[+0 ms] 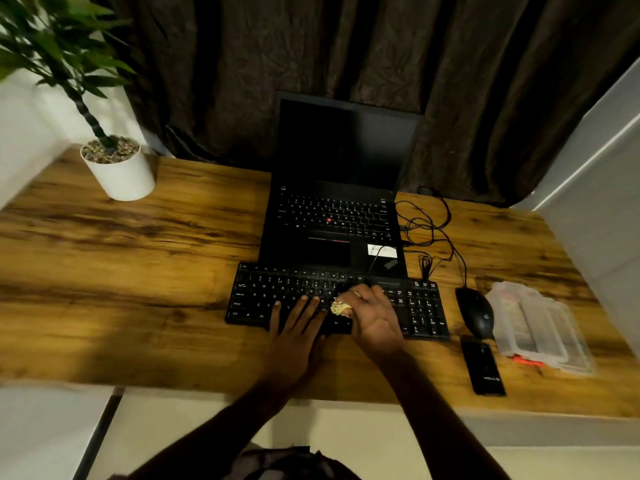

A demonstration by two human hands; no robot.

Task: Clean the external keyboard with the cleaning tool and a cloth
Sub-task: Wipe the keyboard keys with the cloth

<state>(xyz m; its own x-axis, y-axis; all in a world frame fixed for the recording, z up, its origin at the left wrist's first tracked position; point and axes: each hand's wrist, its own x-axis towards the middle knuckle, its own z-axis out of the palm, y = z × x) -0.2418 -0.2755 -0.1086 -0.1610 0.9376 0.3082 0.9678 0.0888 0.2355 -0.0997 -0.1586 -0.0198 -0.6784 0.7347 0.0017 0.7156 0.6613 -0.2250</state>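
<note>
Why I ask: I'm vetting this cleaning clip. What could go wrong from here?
1. The left hand rests flat on the keys of the keyboard while the right hand rubs with the wadded cloth. If the keyboard is plugged into the laptop, stray keystrokes could register, though the screen looks dark.
2. The keyboard's far edge lies against the laptop, so hard wiping might shove the two together.

Home desk — laptop (pixel 341 188), potted plant (pixel 104 133), heavy curtain (pixel 346 46).
</note>
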